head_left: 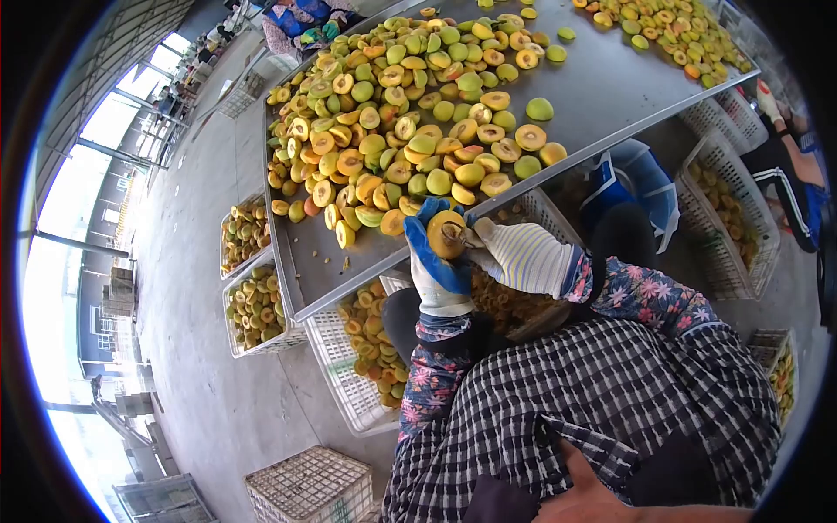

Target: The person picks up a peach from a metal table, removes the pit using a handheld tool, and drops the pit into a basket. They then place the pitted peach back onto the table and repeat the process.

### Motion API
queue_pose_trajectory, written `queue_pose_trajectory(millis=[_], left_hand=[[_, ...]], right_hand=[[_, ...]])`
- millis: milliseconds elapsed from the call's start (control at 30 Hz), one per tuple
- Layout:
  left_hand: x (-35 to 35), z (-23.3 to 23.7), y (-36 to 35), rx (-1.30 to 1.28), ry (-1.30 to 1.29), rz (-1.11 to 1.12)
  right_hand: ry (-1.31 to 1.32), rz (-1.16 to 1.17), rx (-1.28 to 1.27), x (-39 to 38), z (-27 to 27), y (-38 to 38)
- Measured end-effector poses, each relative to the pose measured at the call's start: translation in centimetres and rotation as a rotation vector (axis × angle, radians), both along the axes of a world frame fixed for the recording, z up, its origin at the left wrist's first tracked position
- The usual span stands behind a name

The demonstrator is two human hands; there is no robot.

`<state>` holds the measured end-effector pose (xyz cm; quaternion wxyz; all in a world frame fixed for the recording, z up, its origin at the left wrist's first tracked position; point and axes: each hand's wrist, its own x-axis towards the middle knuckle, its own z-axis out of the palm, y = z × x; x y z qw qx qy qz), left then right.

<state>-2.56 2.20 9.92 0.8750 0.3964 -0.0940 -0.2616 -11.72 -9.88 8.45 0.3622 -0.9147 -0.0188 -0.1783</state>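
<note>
Gloved in blue and white, my left hand [438,272] is wrapped round a halved yellow fruit [447,234] at the table's near edge. The cut face with its brown centre is turned up. My right hand [526,254], in a striped white glove, is closed against the fruit's right side; whatever it pinches there is hidden. Just beyond both hands, a large heap of halved yellow-green fruit [410,131] lies on the metal table [349,277]. Small bits lie on the table to the left of my hands.
Crates of fruit stand left of my knees [336,357] and at the right [760,261]. Below my hands is a container of brown pieces [506,301]. A blue-lined bucket [641,179] stands under the table's edge. Co-workers [301,22] sit beyond the table and at the far right.
</note>
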Motion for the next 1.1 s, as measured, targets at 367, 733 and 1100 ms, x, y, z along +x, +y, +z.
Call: queue_pose_trajectory(millis=[367, 733, 1100], left_hand=[[-0.6, -1.0, -0.4, 0.198, -0.020, 0.052], [-0.7, -2.4, -0.3, 0.060, -0.153, 0.030], [0.8, -2.7, 0.0, 0.206, 0.137, -0.134]], right_hand=[[0.227, 0.048, -0.164, -1.5, 0.9, -0.3], [0.104, 0.329, -0.275, -0.6, -1.7, -2.3], [0.261, 0.320, 0.363, -1.2, -5.3, -0.5]])
